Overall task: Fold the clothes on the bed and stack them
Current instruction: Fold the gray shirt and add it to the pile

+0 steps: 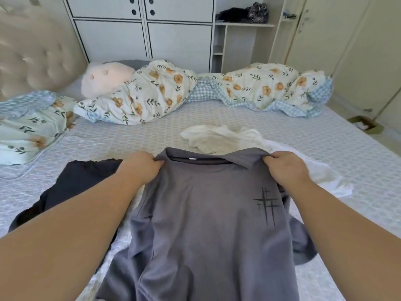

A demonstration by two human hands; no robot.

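A grey T-shirt (201,224) with a black cross print on its chest hangs in front of me above the bed (134,135). My left hand (141,166) pinches its left shoulder and my right hand (286,167) pinches its right shoulder, so the collar stretches between them. A dark navy garment (73,183) lies crumpled on the bed under my left forearm. A white garment (221,139) lies rumpled just beyond the shirt and spreads to the right under my right hand.
A floral duvet (152,92) is bunched along the far side of the bed, with a pink plush toy (104,80) and a floral pillow (30,124) at the left. White wardrobes (141,29) stand behind, the tufted headboard (32,51) at the left.
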